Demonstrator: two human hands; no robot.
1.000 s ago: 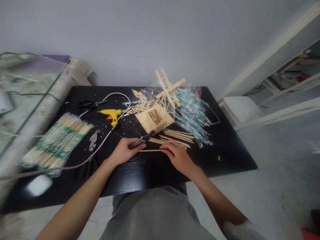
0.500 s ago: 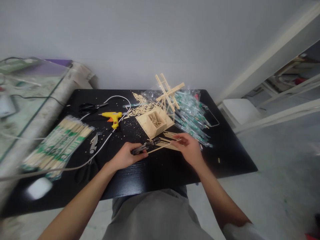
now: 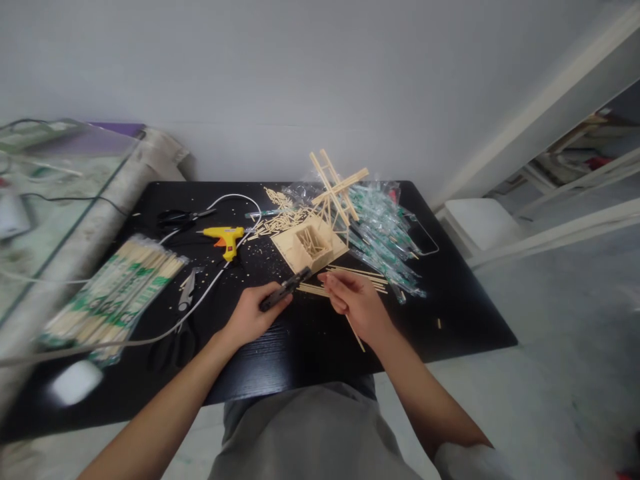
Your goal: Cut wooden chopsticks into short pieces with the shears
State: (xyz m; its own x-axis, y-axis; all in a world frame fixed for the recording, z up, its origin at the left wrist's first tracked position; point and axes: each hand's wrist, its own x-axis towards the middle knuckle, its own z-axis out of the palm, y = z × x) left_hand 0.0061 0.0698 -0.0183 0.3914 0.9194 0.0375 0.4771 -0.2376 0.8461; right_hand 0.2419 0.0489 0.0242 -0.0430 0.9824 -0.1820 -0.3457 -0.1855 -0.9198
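My left hand (image 3: 259, 312) is closed round a dark hand tool (image 3: 285, 291) that looks like pliers or cutters, its tip pointing up and right. Just right of that tip, my right hand (image 3: 356, 299) pinches a thin wooden stick (image 3: 356, 333), whose lower end slants out below the palm. Several loose sticks (image 3: 370, 279) lie on the table behind the right hand. Beyond both hands stands a pale wooden model (image 3: 327, 241) on a square base, with an open box full of short stick pieces and a crossed lattice rising at its back.
On the black table (image 3: 300, 360) lie a yellow glue gun (image 3: 226, 239) with a white cord, scissors (image 3: 183, 217), another cutting tool (image 3: 187, 293) and a pack of wrapped chopsticks (image 3: 120, 290). Stick offcuts (image 3: 285, 217) and plastic wrappers (image 3: 385, 227) are heaped around the model.
My right hand has moved left and turned, swinging the stick from lying across between both hands to slanting down toward me. The tool in my left hand now tilts more upward.
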